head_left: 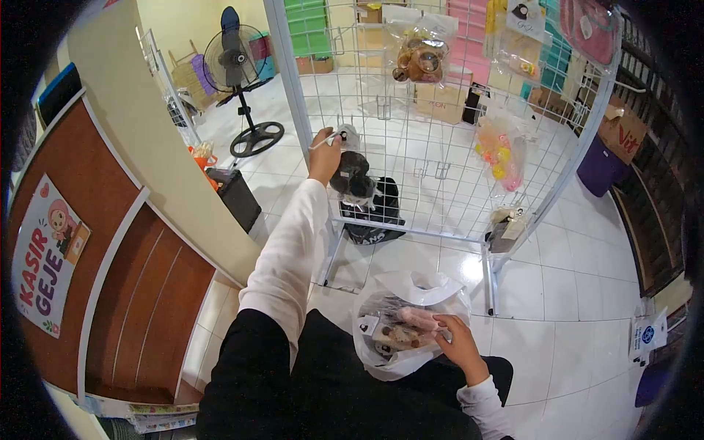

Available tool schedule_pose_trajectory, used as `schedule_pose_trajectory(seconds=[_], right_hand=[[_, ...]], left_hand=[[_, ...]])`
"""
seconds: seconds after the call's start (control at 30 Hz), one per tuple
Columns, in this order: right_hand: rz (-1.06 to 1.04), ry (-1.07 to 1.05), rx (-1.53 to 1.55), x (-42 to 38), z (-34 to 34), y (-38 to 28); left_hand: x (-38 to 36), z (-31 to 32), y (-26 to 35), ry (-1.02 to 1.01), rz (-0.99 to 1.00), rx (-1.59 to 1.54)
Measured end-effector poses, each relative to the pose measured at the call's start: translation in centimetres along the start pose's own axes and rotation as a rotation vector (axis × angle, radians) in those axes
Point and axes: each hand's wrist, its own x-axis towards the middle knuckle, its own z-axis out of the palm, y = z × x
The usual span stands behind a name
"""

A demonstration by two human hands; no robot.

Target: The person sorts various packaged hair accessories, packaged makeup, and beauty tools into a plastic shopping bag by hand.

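My left hand (324, 155) is raised to the lower left of a white wire grid rack (411, 139), its fingers closed at a hook beside a clear packet. Dark packaged items (352, 174) hang just below and right of it. Down at my lap, a white plastic bag (429, 290) stands open with clear-wrapped goods (396, 334) inside. My right hand (456, 345) reaches over the bag's right side, fingers closed at a pink wrapped item (419, 318). A black bag (375, 220) lies on the floor behind the rack's lower edge.
More packets hang on the rack: brown items (422, 59) at the top and a pink-yellow one (500, 150) at right. A standing fan (246, 95) is behind at left. A brown counter (132, 293) borders the left. A purple bin (601, 172) stands at right.
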Motion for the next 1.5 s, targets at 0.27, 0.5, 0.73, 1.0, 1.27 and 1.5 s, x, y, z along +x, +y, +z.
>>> schedule_pose_trajectory(seconds=[0.27, 0.5, 0.73, 1.0, 1.27, 1.5], right_hand=[[0.001, 0.039, 0.013, -0.1, 0.3, 0.5], [0.004, 0.024, 0.064, 0.5, 0.5, -0.3], [-0.112, 0.017, -0.008, 1.7, 0.5, -1.5], [-0.188, 0.054, 0.296, 3.1, 0.4, -5.0], [-0.033, 0.155, 0.578, 4.8, 3.1, -4.8], [0.118, 0.172, 0.782, 3.1, -1.7, -3.2]], left_hand=[[2.1, -1.5, -1.7, -0.178, -0.057, -0.120], [1.0, -9.5, 1.8, -0.438, -0.059, 0.008], [-3.8, -17.2, 5.8, -0.356, 0.055, -0.063], [-16.5, -19.4, 9.4, -0.180, -0.044, -0.196], [-27.3, -8.7, 13.5, -0.452, -0.150, -0.633], [-26.6, -9.7, 9.7, -0.269, -0.129, -0.353]])
